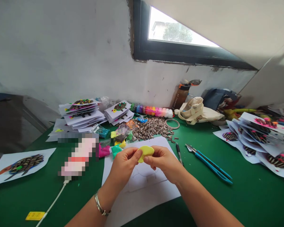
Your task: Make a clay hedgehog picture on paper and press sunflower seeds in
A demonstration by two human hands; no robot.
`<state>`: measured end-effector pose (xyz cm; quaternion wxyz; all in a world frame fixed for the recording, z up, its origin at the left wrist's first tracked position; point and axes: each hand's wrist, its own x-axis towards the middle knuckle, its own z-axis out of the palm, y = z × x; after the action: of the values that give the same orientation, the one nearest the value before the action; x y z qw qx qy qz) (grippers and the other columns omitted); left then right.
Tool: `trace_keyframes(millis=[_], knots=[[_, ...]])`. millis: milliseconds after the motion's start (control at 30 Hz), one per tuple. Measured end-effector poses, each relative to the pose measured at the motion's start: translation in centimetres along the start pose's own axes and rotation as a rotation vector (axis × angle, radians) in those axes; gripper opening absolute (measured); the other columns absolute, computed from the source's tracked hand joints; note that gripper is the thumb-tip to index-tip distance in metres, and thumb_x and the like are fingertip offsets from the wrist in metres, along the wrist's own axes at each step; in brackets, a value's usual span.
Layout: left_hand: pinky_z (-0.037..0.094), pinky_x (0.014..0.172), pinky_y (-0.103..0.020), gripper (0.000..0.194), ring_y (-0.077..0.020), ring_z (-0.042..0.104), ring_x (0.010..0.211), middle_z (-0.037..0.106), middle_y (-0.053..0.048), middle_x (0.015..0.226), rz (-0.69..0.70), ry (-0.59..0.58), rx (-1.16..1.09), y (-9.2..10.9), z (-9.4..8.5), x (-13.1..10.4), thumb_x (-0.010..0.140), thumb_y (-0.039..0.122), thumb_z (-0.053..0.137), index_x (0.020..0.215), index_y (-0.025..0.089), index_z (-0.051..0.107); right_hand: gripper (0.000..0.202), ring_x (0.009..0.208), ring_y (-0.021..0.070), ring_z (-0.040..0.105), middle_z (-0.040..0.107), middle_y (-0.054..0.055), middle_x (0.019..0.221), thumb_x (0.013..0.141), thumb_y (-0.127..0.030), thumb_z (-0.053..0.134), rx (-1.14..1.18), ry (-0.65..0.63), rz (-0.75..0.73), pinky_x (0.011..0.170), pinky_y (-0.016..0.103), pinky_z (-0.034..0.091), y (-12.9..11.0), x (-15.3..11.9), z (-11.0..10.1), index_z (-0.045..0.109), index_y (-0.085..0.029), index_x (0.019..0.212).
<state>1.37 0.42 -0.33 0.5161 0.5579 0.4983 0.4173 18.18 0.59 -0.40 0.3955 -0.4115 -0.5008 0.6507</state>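
Note:
Between my two hands is a flattened piece of yellow modelling clay (145, 154), pinched at both sides. My left hand (124, 164) grips its left edge with thumb and fingers. On the opposite edge, my right hand (164, 162) has its thumb pressed against the front. Both hands are raised over white paper (156, 189) that bears a faint pencil outline, partly covered by my hands. Beyond them lie small bags of coloured clay, among them a magenta one (104, 150) and a teal one (115, 150).
Sunflower seeds (151, 127) are heaped behind the paper. A black pen (179, 153) and blue tweezers (210, 165) lie to the right. Stacks of seed pictures stand left (82, 116) and right (257, 138). A bottle (180, 96) and cloth bag (196, 112) are by the wall.

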Motion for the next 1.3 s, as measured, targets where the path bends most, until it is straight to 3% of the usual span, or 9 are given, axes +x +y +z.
trace_keyframes(millis=[133, 267, 500, 633, 767, 833, 967, 1200, 1300], knots=[[0.048, 0.063, -0.027, 0.038, -0.0167, 0.057, 0.071, 0.066, -0.005, 0.077, -0.018, -0.026, -0.057, 0.3, 0.0, -0.1, 0.079, 0.051, 0.063, 0.086, 0.015, 0.072, 0.022, 0.055, 0.0081, 0.04, 0.05, -0.004, 0.06, 0.07, -0.034, 0.073, -0.052, 0.061, 0.012, 0.049, 0.022, 0.032, 0.2, 0.1, 0.1, 0.062, -0.015, 0.066], [0.048, 0.064, -0.027, 0.033, -0.0159, 0.058, 0.07, 0.066, -0.005, 0.077, -0.061, -0.07, -0.13, 0.6, 0.1, -0.3, 0.076, 0.047, 0.068, 0.084, 0.014, 0.071, 0.022, 0.056, 0.0083, 0.041, 0.053, -0.002, 0.064, 0.071, -0.035, 0.072, -0.062, 0.065, -0.001, 0.048, 0.022, 0.032, 0.0, -0.1, -0.1, 0.063, -0.015, 0.071], [0.048, 0.064, -0.027, 0.029, -0.0158, 0.057, 0.069, 0.066, -0.003, 0.073, -0.03, -0.037, -0.138, 0.6, 0.0, -0.1, 0.076, 0.044, 0.068, 0.08, 0.015, 0.07, 0.039, 0.066, 0.0112, 0.054, 0.067, 0.001, 0.083, 0.069, -0.036, 0.078, 0.028, -0.083, -0.006, 0.055, 0.022, 0.037, -1.0, -0.4, -0.2, 0.064, -0.019, 0.101], [0.047, 0.064, -0.027, 0.033, -0.0162, 0.058, 0.069, 0.066, -0.004, 0.075, -0.055, -0.077, -0.152, 0.7, 0.1, -0.2, 0.075, 0.048, 0.068, 0.08, 0.015, 0.07, 0.026, 0.062, 0.0106, 0.05, 0.061, -0.001, 0.069, 0.07, -0.039, 0.076, 0.043, -0.008, -0.061, 0.056, 0.023, 0.035, -0.6, -0.2, -0.1, 0.065, -0.016, 0.078], [0.046, 0.062, -0.027, 0.033, -0.0165, 0.057, 0.07, 0.067, -0.005, 0.077, -0.069, -0.096, -0.147, 0.6, 0.2, -0.3, 0.076, 0.048, 0.068, 0.085, 0.016, 0.07, 0.036, 0.056, 0.009, 0.041, 0.048, -0.004, 0.057, 0.068, -0.043, 0.077, -0.007, 0.089, -0.046, 0.053, 0.023, 0.03, -0.3, -0.2, -0.3, 0.054, -0.017, 0.058], [0.045, 0.062, -0.026, 0.031, -0.016, 0.057, 0.07, 0.066, -0.004, 0.076, -0.068, -0.091, -0.156, 0.4, 0.2, -0.3, 0.075, 0.046, 0.069, 0.084, 0.016, 0.07, 0.034, 0.058, 0.0095, 0.043, 0.05, -0.004, 0.06, 0.068, -0.043, 0.077, -0.016, 0.059, -0.029, 0.054, 0.023, 0.032, -0.5, -0.3, -0.4, 0.057, -0.016, 0.061], [0.044, 0.061, -0.025, 0.026, -0.0146, 0.056, 0.069, 0.065, -0.003, 0.075, -0.059, -0.088, -0.158, 0.4, 0.2, -0.2, 0.072, 0.041, 0.072, 0.08, 0.015, 0.07, 0.035, 0.069, 0.0123, 0.053, 0.061, 0.0, 0.079, 0.067, -0.04, 0.08, 0.053, -0.011, -0.027, 0.063, 0.025, 0.04, -0.9, -0.4, -0.4, 0.066, -0.018, 0.09], [0.046, 0.063, -0.026, 0.035, -0.0155, 0.058, 0.07, 0.067, -0.004, 0.081, -0.13, -0.17, -0.182, 0.4, 0.5, -0.3, 0.071, 0.043, 0.073, 0.093, 0.015, 0.07, 0.033, 0.057, 0.0117, 0.051, 0.057, -0.001, 0.06, 0.07, -0.045, 0.075, 0.074, 0.125, -0.081, 0.056, 0.025, 0.039, -0.5, -0.3, -0.4, 0.062, -0.015, 0.065], [0.046, 0.063, -0.027, 0.03, -0.0153, 0.058, 0.066, 0.065, -0.003, 0.071, -0.142, -0.204, -0.17, 0.3, 0.5, -0.2, 0.071, 0.041, 0.073, 0.083, 0.014, 0.069, 0.033, 0.058, 0.0124, 0.052, 0.06, 0.0, 0.062, 0.071, -0.046, 0.074, 0.054, 0.167, -0.103, 0.057, 0.026, 0.039, -0.3, -0.2, -0.5, 0.064, -0.015, 0.066]])
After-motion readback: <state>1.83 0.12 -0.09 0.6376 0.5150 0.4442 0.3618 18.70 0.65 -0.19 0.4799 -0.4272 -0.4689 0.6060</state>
